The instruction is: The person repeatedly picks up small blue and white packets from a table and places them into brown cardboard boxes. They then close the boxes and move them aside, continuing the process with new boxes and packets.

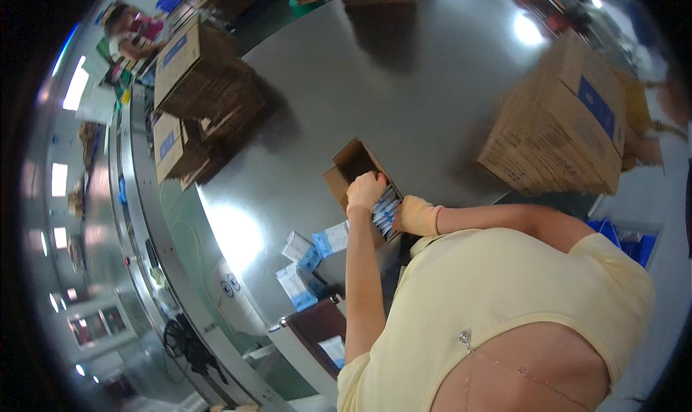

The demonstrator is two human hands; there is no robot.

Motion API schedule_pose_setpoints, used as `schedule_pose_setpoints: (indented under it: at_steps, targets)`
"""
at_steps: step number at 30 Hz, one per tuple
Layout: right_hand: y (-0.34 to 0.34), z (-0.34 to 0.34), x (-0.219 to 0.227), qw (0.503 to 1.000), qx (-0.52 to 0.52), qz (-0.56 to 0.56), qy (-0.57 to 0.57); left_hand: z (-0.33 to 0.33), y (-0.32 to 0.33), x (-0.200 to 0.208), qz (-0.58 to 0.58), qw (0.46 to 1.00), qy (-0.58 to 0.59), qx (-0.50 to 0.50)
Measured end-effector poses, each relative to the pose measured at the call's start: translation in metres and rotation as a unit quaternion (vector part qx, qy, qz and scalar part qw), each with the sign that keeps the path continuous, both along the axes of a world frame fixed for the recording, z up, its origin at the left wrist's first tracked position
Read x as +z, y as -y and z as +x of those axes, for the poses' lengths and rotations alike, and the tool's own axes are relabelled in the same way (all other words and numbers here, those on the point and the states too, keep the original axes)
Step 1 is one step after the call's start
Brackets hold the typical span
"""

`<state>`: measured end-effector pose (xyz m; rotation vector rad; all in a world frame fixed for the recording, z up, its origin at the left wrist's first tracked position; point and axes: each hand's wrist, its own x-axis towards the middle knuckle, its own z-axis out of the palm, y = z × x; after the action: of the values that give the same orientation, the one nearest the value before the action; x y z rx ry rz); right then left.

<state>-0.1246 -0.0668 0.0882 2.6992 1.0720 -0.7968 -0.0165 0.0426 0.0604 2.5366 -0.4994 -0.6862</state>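
A small open cardboard box (334,182) stands tilted on the grey metal table, its flaps up. Packed inside it is a row of white and blue packets (386,211). My left hand (366,191) reaches into the box at the end of that row, fingers curled; what the fingertips hold is hidden. Against the box's right wall, my right hand (418,216) in a pale glove with an orange cuff closes on the edge. Several loose white and blue packets (331,240) lie left of the box, near the table edge.
Stacks of flattened cardboard boxes stand at the left (184,66) and right (555,116) of the table (310,102). A brown chair (311,330) with a packet on it is at the near edge. A conveyor (155,246) runs along the left; a person (130,37) works beyond.
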Motion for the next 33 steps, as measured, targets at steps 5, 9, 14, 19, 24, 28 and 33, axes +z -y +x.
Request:
schedule_pose_setpoints:
  at_steps: [5, 9, 14, 19, 24, 28, 33]
  targets:
    - [0.005, 0.001, 0.011, 1.000, -0.011, 0.002, -0.007, -0.052, -0.128, 0.036, -0.261, 0.926, 0.217, 0.167]
    - [0.008, 0.000, 0.014, 1.000, 0.004, 0.012, 0.010, -0.098, -0.310, 0.024, -0.285, 0.819, 0.145, 0.476]
    - [0.000, 0.003, 0.006, 0.999, 0.018, 0.026, 0.012, -0.149, -0.428, -0.033, -0.301, 0.744, -0.111, 0.586]
    - [0.004, 0.000, 0.000, 1.000, 0.005, 0.018, 0.024, -0.114, -0.366, -0.096, -0.337, 0.789, -0.217, 0.466]
    - [0.000, 0.000, 0.010, 1.000, 0.007, -0.002, 0.018, -0.043, -0.230, -0.097, -0.172, 0.851, -0.040, 0.494]
    - [0.008, 0.000, 0.014, 1.000, -0.008, 0.016, 0.013, -0.012, -0.117, -0.030, 0.250, 0.930, 0.088, 0.254]
    - [0.011, -0.003, 0.009, 1.000, -0.016, 0.001, 0.010, -0.028, -0.099, -0.030, 0.240, 0.919, 0.281, 0.136]
